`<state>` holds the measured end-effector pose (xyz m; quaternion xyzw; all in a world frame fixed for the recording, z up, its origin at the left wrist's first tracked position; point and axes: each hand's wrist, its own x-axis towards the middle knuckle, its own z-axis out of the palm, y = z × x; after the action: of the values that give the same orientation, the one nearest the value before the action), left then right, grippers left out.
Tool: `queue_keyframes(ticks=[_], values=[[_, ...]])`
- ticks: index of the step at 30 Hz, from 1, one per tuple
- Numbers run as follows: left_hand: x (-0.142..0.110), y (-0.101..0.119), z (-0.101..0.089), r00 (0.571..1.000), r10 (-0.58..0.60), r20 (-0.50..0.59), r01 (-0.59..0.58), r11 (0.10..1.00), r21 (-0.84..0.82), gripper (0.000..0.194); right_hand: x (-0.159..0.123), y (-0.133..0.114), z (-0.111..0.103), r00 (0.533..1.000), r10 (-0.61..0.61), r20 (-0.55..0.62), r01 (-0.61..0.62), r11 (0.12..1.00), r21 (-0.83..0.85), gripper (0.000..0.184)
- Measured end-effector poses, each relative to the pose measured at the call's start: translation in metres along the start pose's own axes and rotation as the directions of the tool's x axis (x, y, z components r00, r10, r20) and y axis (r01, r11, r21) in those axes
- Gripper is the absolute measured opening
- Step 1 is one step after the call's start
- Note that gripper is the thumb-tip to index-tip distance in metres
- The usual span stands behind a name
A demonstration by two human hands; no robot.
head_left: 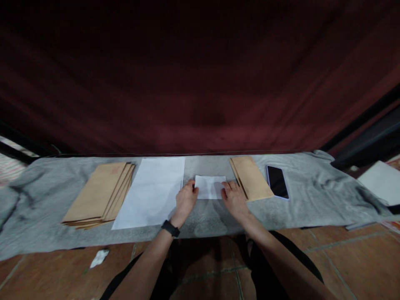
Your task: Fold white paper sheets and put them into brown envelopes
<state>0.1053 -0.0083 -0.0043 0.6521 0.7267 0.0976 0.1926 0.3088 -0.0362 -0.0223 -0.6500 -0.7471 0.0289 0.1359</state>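
Note:
A small folded white sheet of paper (209,187) lies on the grey cloth between my two hands. My left hand (186,198), its wrist wearing a dark band, has its fingers closed at the paper's left edge. At the right edge, my right hand (233,199) grips the paper with thumb and curled fingers. Beside my left hand lies a stack of larger white paper sheets (151,191). Close to my right hand are brown envelopes (253,179), and a phone (277,182) with a dark screen touches their lower right corner.
At the left, a fanned stack of brown envelopes (95,191) rests on the grey cloth (206,223). A dark red curtain-like surface (200,96) rises behind it. A crumpled white scrap (99,258) lies on the tiled floor (353,258). At far right is a white flat object (381,181).

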Motion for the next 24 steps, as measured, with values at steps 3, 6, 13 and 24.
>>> queue_keyframes(ticks=[3,6,13,24], values=[[-0.001,0.001,-0.001,1.000,0.008,-0.007,-0.008,1.000,0.005,0.029,-0.003,-0.008,0.005,0.992,-0.125,-0.009,0.125,0.986,0.109,0.042],[-0.003,0.002,-0.002,1.000,0.014,-0.012,-0.014,1.000,0.013,0.030,-0.008,-0.017,0.012,0.975,-0.221,-0.002,0.218,0.963,0.161,0.047],[-0.002,0.002,-0.001,1.000,0.006,-0.013,-0.006,1.000,0.018,0.030,-0.022,-0.023,0.025,0.958,-0.283,0.041,0.279,0.956,0.089,0.051],[-0.008,0.006,0.000,0.999,0.029,-0.025,-0.026,0.995,0.093,0.037,-0.030,-0.020,0.025,0.956,-0.292,0.037,0.290,0.956,0.048,0.053]])
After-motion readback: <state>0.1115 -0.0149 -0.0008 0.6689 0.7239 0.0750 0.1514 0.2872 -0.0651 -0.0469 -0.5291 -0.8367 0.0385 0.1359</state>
